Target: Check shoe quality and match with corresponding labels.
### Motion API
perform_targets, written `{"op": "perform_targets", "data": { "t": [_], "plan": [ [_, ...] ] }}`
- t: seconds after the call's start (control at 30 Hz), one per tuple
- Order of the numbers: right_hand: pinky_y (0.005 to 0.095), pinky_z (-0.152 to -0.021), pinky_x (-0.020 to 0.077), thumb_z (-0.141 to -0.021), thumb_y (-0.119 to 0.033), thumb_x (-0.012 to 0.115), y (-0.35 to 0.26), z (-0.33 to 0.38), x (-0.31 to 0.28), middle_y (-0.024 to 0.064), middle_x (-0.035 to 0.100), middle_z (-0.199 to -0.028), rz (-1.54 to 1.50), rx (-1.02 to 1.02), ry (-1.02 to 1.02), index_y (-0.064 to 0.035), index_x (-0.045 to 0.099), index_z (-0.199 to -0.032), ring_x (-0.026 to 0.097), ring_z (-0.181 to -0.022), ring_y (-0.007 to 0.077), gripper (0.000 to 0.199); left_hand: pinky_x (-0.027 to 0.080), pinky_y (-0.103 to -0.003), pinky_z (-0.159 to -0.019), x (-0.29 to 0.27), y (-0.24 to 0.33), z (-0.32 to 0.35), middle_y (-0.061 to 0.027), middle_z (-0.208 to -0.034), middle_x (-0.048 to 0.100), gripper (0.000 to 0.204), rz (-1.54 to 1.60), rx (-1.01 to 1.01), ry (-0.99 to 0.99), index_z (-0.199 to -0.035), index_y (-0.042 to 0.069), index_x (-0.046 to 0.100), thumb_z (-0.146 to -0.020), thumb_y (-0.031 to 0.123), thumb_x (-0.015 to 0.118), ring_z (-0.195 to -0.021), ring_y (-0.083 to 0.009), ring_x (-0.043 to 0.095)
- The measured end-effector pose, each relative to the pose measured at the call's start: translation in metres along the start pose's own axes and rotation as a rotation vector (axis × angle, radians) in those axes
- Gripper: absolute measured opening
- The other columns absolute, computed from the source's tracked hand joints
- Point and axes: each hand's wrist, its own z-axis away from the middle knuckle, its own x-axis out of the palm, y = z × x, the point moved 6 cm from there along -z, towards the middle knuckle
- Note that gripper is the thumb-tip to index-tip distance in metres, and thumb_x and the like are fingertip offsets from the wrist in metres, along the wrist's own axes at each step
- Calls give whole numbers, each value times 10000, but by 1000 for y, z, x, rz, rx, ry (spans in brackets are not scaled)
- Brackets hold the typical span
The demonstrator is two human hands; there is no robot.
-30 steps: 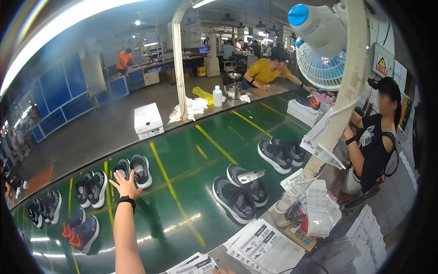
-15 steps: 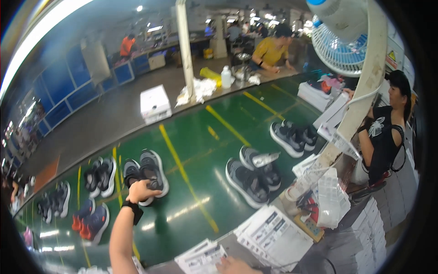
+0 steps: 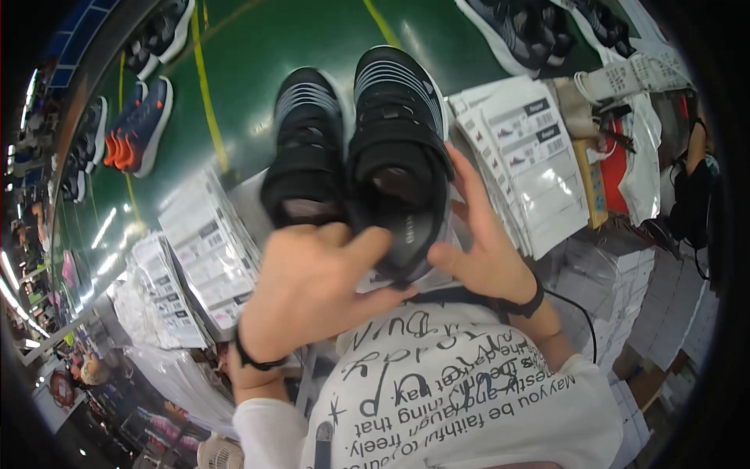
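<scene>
A pair of black sneakers with grey stripes and white soles is held close in front of me, toes pointing away. My left hand (image 3: 312,281) grips at the heels, its fingers curled over the back of the left sneaker (image 3: 305,156) and its thumb stretched under the right one's heel. My right hand (image 3: 484,242) holds the right sneaker (image 3: 394,117) along its outer side, fingers partly hidden behind it. Both sneakers have wide straps across the top, and the insole shows inside the right one.
Stacks of printed label sheets lie right (image 3: 523,164) and left (image 3: 207,242) of the sneakers. Beyond is a green conveyor belt (image 3: 258,47) with yellow lines, carrying navy-and-orange shoes (image 3: 144,129) and other dark pairs. A person in black (image 3: 691,195) is at far right.
The sneakers my left hand touched on the belt have come up close to my body. My right hand has left the label sheets and holds the right sneaker. My view has tilted down.
</scene>
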Motion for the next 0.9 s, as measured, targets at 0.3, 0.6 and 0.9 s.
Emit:
{"op": "perform_targets", "data": {
  "t": [0.3,0.6,0.9],
  "plan": [
    [355,-845,542,-825,-231,744,38,23,-19,238,566,-1310,172,106,204,2,365,-1448,650,-1066,263,765,509,-308,-758,59,-47,87,-160,-1200,560,637,193,-485,744,-1276,6,525,-689,29,773,-955,-232,620],
    [307,-669,555,-771,-52,664,16,44,-8,172,687,-940,248,54,251,-66,441,-1418,696,-785,204,684,531,-298,-860,85,-26,98,-180,-1197,628,648,761,-627,580,-1393,-40,444,-772,-28,627,-1051,-209,651],
    [392,-876,503,-682,-155,817,-14,43,-5,171,634,-1160,753,-498,204,-45,595,-1270,622,-1040,344,638,478,-391,-938,71,-26,101,-223,-1339,495,632,275,-385,568,-1283,38,534,-716,87,808,-1235,-331,528]
  ]
}}
